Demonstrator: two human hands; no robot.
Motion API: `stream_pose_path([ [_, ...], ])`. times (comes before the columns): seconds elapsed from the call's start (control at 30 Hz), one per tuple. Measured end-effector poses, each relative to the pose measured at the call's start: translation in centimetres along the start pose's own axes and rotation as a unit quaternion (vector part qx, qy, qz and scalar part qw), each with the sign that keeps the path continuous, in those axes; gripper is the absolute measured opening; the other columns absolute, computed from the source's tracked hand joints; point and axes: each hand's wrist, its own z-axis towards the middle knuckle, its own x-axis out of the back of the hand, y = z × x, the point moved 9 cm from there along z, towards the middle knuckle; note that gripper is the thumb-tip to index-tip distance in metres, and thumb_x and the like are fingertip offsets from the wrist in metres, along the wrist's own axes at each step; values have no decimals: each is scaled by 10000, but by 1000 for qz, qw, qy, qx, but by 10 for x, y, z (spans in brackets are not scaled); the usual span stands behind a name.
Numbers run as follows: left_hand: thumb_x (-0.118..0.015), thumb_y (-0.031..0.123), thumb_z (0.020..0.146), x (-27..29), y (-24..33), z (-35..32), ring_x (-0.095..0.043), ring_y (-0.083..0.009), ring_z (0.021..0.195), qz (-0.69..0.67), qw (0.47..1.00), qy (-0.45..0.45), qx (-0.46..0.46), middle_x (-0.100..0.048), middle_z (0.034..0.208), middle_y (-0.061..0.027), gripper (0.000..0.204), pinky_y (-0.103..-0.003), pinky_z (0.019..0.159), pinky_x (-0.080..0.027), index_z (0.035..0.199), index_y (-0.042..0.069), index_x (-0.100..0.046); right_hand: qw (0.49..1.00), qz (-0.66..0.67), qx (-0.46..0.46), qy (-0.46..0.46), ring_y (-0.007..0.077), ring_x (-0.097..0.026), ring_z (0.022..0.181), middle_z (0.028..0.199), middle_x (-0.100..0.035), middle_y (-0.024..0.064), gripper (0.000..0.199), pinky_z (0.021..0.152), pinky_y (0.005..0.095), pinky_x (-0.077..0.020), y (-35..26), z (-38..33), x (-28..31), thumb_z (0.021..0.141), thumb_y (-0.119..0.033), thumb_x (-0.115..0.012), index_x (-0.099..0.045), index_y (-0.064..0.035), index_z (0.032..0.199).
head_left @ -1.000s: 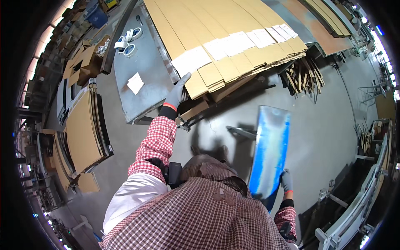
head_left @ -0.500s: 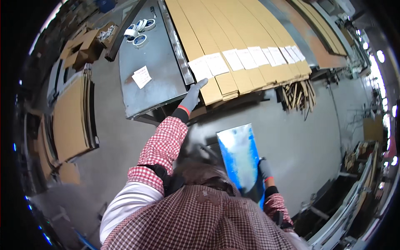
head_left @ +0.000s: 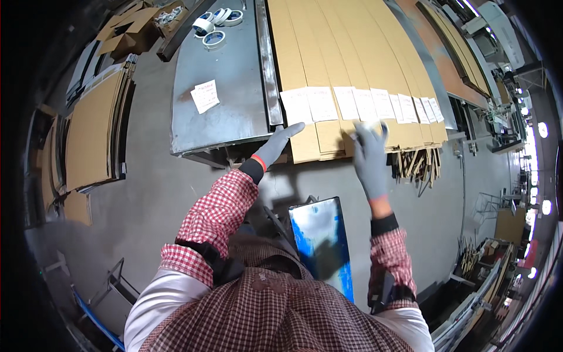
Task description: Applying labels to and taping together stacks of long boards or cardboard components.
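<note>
Clearly, long flat strips of tan cardboard (head_left: 328, 64) fill the region from twelve to one o'clock, taking the middle of the view as the clock's centre. They lie side by side, stacked several deep at the near ends, where a row of white printed paper sheets (head_left: 347, 104) runs across them.

The left hand (head_left: 272, 148), in a grey glove with a red-edged cuff, is just short of twelve o'clock, one digit laid on the strips' near left corner; whether it grips there, I cannot tell. The right hand (head_left: 370, 158), gloved alike, is raised between two and three o'clock in front of the sheets. Its fingers are bent and blurred, so I cannot tell what, if anything, it holds.

A dark steel rail (head_left: 271, 76) borders the strips' left side. Beyond it, toward eleven, a grey metal desk (head_left: 234, 97) carries white rolls of tape (head_left: 204, 26) and, nearer, small white paper slips (head_left: 206, 97). Thin wooden sticks (head_left: 417, 166) are bunched at three o'clock, and a worn blue-and-silver rectangular panel (head_left: 319, 234) is at five. Upright brown cardboard sheets (head_left: 94, 129) lean together between nine and ten.
</note>
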Motion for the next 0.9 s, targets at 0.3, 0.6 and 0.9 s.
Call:
stream_pose_path([
  [0.3, -605, 651, 790, -9, -29, 29, -116, -288, 1444, 9, 996, -88, 10, -49, 1585, -144, 1010, -468, 1142, -131, 1510, 59, -219, 955, -142, 238, -107, 304, -533, 1068, 1005, -618, 97, 155, 905, 433, -425, 30, 33, -87, 791, -66, -563, -603, -114, 934],
  [0.6, -701, 264, 863, -33, -33, -29, -472, -229, 1253, -129, 989, -44, -57, -446, 1397, -190, 1158, -338, 1027, -404, 1436, -13, 267, 965, -115, 219, -84, 278, -588, 957, 888, -627, 78, 106, 829, 434, -464, 26, 34, -81, 791, -78, -571, -602, -117, 885],
  [0.9, -701, 161, 868, -111, -137, -161, -420, -207, 1286, -164, 982, -67, -71, -420, 1399, -169, 1047, -336, 1058, -363, 1463, -72, 128, 960, -141, 242, 20, 301, -562, 996, 965, -630, 105, 158, 825, 430, -440, -18, 18, -32, 772, -53, -573, -599, -88, 924],
])
